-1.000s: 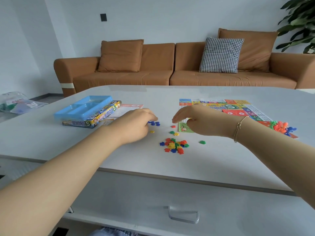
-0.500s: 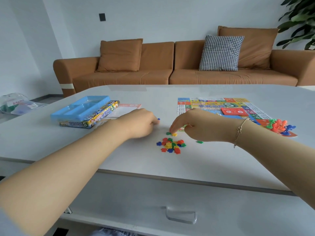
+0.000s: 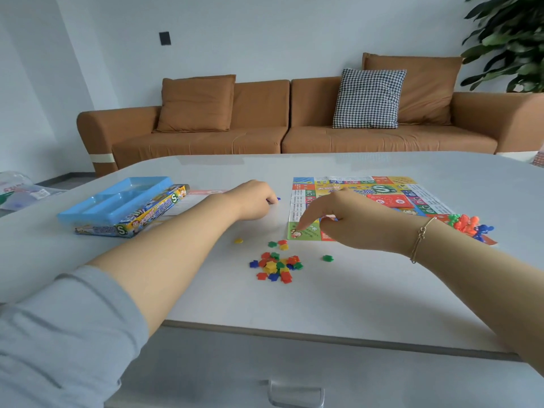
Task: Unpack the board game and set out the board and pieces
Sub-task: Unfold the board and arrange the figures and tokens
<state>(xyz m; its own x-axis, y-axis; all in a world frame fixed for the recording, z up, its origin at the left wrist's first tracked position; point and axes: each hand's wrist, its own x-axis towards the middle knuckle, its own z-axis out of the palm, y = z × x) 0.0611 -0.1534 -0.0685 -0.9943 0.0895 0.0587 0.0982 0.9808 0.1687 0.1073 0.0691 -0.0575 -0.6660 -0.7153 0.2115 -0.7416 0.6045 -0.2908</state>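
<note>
At near table edge [image 3: 294, 328]: drawer front below, with a handle [image 3: 295, 393]. Grey sleeve [image 3: 59, 334] on left forearm, bottom left.

Mid-table, between the arms: pile of small coloured tokens [image 3: 276, 266], red, green, yellow and blue, heaped loosely. Strays just beyond: yellow token [image 3: 238, 240] to the left, green token [image 3: 327, 258] to the right, small cluster of three [image 3: 279, 244] between pile and board.

Right hand [image 3: 341, 219] above near-left corner of game board [image 3: 365, 198], fingers curled down, index fingertip [image 3: 300, 226] touching or just above the green corner square. Anything pinched inside: cannot tell. Thin bracelet [image 3: 421, 240] on the wrist.

Left hand [image 3: 253, 200] knuckles-up on table left of board, fingers curled under, blue bit [image 3: 277, 199] poking out at fingertips; looks pinched, contact hidden.

Board flat and unfolded, right of centre, red card stack [image 3: 388, 200] on it. Heap of red, green and blue figure pawns [image 3: 468, 226] at board's near-right corner.

Left side: game box [image 3: 138, 219] with blue plastic tray [image 3: 117, 200] on top, printed sheet [image 3: 188, 201] beside it.

Beyond table: brown sofa [image 3: 294, 131], checked cushion [image 3: 368, 98], plant [image 3: 512, 39] at right, plastic bag [image 3: 17, 189] on floor far left.
</note>
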